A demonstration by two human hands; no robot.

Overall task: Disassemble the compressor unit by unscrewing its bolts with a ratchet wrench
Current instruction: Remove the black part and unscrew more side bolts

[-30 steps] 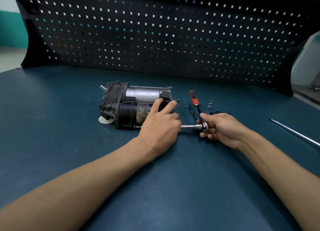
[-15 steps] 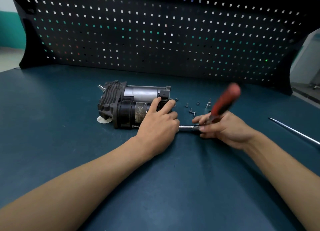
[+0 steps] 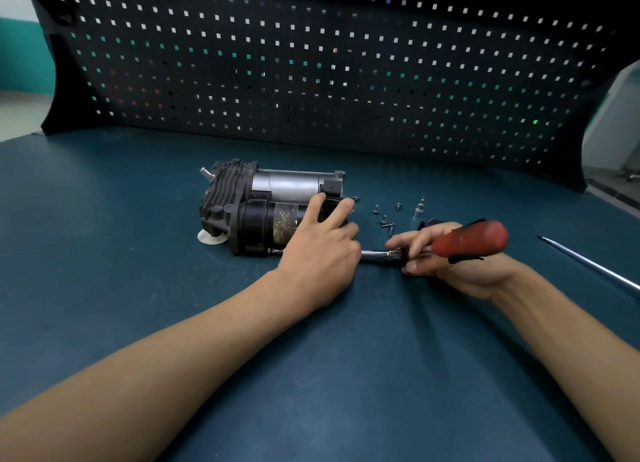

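Because the compressor (image 3: 263,212) is a block of ribbed casting and motor can, it should handle heavy and stiff. It lies on its side on the counter (image 3: 138,288) under the left hand (image 3: 318,254). That hand's thumb and 1 finger lie straight, pressing on its right end; the other fingers curl low beside the bar. The best hold is probably that end or the ribbed head, since the smooth can may slip. From those fingers a chrome extension (image 3: 377,253) runs right to the wrench (image 3: 471,238). The right hand (image 3: 450,264) clenches it at the head, red handle tilted up. Just beyond the right fingers lie loose bolts (image 3: 384,219) and 1 bit (image 3: 419,208). A rod (image 3: 588,267) lies well right of them.
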